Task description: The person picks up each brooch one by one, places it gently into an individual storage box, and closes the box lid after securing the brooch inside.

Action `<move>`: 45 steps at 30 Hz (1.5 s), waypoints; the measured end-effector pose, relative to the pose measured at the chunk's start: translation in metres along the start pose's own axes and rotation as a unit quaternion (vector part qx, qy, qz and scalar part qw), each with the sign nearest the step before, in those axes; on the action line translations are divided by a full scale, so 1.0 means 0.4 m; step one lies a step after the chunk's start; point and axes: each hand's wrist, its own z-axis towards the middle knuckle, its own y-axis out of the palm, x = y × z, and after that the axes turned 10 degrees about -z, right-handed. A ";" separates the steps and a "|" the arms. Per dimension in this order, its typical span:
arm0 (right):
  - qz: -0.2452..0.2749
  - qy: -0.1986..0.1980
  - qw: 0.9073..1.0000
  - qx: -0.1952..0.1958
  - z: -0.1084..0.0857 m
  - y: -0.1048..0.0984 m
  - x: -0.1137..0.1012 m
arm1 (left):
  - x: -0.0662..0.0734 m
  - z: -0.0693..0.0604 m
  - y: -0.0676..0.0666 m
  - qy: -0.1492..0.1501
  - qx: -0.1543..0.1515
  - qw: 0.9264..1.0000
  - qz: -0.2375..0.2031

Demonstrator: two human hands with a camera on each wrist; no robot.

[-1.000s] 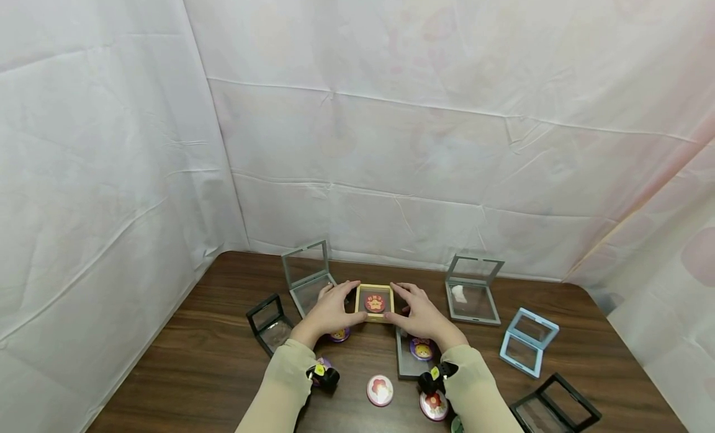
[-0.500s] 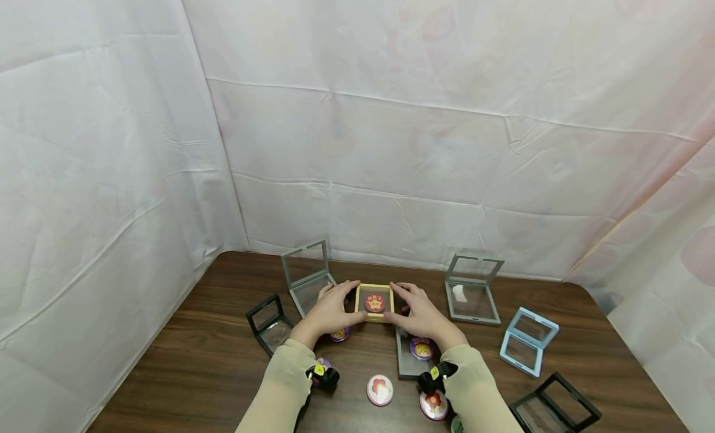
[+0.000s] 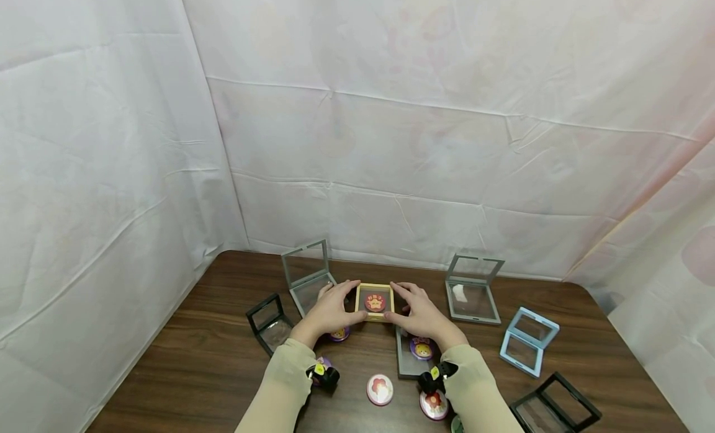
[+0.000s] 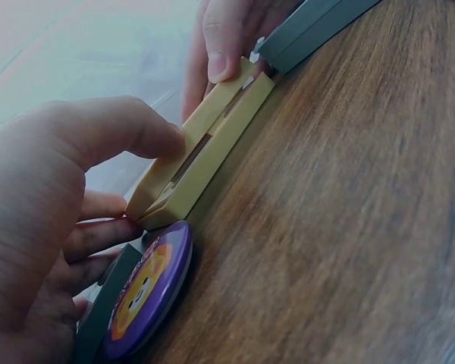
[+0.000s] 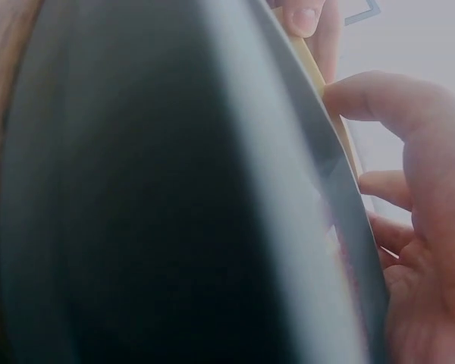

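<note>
pale-yellow square plastic case, round red badge inside, on brown wooden table; left hand and right hand pinch opposite sides, thumbs on near edge, presumably for even support.

the display case is between the left hand and the right hand, a button badge within its rim. a flower badge lies before it, between the sleeves. two hinged frames are left of the left hand; three others are right of the right hand. a curtain hangs behind the table.
</note>
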 end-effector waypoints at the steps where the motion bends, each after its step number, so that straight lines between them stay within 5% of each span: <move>1: 0.000 0.000 1.000 0.000 0.000 -0.001 0.000 | 0.000 0.000 0.000 -0.001 0.000 1.000 0.000; 45: -0.014 -0.002 1.000 -0.003 -0.006 -0.007 -0.008 | 0.012 -0.004 0.002 0.004 0.010 1.000 0.004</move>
